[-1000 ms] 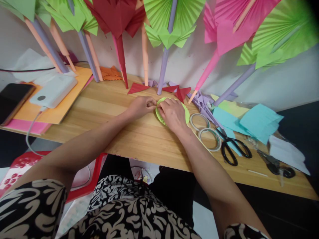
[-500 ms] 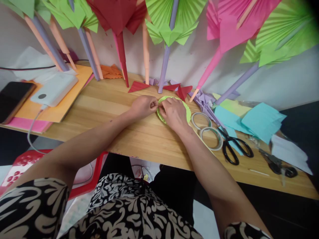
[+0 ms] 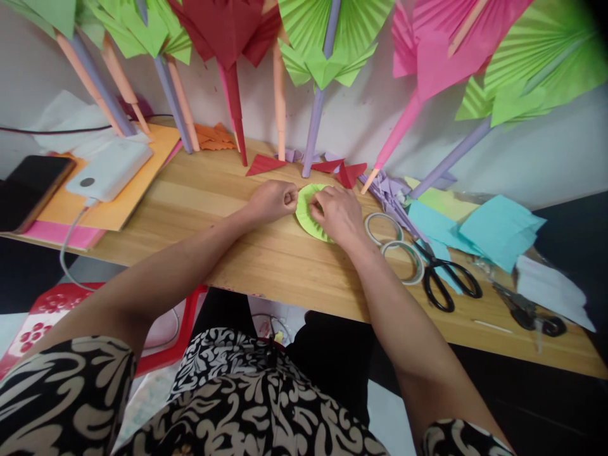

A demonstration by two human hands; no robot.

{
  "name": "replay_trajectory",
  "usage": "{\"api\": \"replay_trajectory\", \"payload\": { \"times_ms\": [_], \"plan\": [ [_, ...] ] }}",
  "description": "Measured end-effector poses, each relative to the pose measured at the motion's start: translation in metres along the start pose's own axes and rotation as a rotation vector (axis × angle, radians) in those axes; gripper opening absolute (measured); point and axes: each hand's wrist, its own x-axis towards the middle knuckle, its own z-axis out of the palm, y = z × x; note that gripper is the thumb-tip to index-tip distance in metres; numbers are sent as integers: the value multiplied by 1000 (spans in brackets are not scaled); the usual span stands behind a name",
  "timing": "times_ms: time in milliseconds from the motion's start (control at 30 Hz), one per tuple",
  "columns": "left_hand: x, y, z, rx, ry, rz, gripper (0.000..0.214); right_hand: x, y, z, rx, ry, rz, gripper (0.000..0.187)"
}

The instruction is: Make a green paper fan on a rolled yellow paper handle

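Left hand point(image 3: 272, 201): fingers curled, tips together at the left rim of the pleated lime-green paper disc point(image 3: 304, 214); can't tell if pinching it. Right hand point(image 3: 342, 215) bent over disc, grip unclear. Step looks like working the pleats; next move calls for a steady rim. Right of right hand: tape rolls point(image 3: 419, 265), black-handled scissors point(image 3: 431, 260). Beyond hands: red paper triangles point(image 3: 351, 175).

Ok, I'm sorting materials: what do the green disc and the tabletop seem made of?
Green disc: likely matte paper, judging by its fine radial pleats. Tabletop: wood or wood-look laminate, smooth with a slight sheen; streaky grain shows.
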Motion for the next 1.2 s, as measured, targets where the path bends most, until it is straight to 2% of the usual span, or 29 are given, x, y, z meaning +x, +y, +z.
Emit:
{"api": "replay_trajectory", "payload": {
  "times_ms": [100,200,300,367,467,567,700,800,1000,1100,1200],
  "plan": [
    [0,-8,-2,14,5,-30,7,-3,9,-3,48,-15,44,15],
    [0,-10,-5,-7,-28,-44,10,-5,15,-15,190,84,90,20],
    [1,-10,-7,-31,-43,-50,13,-9,14,-41,344,213,163,27],
    [2,-11,-8,-43,-32,-55,14,-16,13,-64,384,235,227,29],
    [3,-15,-9,-70,0,-65,17,-43,14,-96,305,193,264,29],
    [3,-18,-9,-110,44,-77,19,-88,17,-109,191,119,347,27],
    [4,-21,-10,-149,95,-117,20,-155,17,-91,83,49,433,27],
    [3,-21,-10,-188,112,-143,18,-183,9,-68,31,64,443,27],
    [1,-16,-13,-244,145,-221,17,-183,-4,-41,-95,115,441,29],
    [1,-17,-15,-258,175,-197,18,-180,-4,-36,-74,118,429,27],
    [3,-23,-16,-259,225,-195,17,-185,-5,-36,5,149,350,25]
  ]
}}
